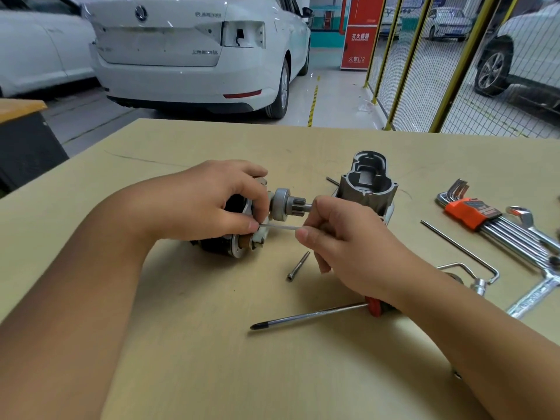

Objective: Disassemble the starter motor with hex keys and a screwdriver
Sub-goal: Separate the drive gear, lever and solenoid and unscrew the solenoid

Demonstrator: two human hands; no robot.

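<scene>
Under the left fingers: the starter motor point(242, 234) is lain on its side on the table point(188, 344) and steadied by the left hand point(206, 201), whose fingers are curled over its body, so that it cannot roll while it is worked on.
Between thumb and forefinger of the right hand point(339, 247): a thin hex key point(278, 227) is pinched and held level, its far tip brought to the motor's end plate beside the left thumb; whether it is seated in a screw head cannot be told.
Just beyond the right fingertips: the pinion gear point(291, 204) is left exposed on its shaft, pointing toward the right hand.
Behind the right knuckles: the nose housing point(368, 180) is stood apart, open side up, judged already taken off.
Below the right fingers: a long bolt point(298, 266) is lain loose, judged removed.
Near the right wrist: the screwdriver point(312, 316) is kept within reach.
Well to the right of the fingers: the hex key set point(481, 219) and a wrench point(533, 228) are laid out for selection.
</scene>
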